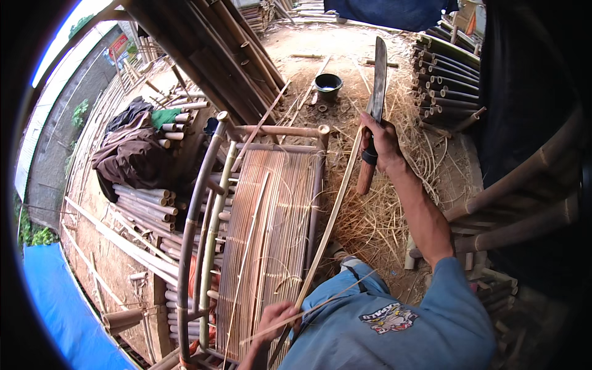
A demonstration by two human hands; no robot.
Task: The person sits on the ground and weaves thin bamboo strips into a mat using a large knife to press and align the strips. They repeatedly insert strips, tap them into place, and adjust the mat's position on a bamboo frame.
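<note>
My right hand (383, 145) is closed around a machete (380, 74) where its blade meets the wooden handle, and the blade points up and away from me. A long, thin bamboo strip (336, 213) runs from beside the blade, at the fingers of that hand, slantwise down to my left side. Low in the view, my left hand (277, 319) is closed on the lower part of this strip. A thinner sliver (320, 304) crosses over the left hand and in front of my blue shirt. Just left of the strip stands a bamboo bench (265, 203) with a slatted top.
Curled shavings (364, 222) cover the ground under my right arm. A dark bucket (328, 86) stands beyond. Stacked bamboo poles (447, 80) rise at the far right, and more poles (145, 206) lie at left under dark cloth (132, 145). A blue tarp (61, 308) spreads lower left.
</note>
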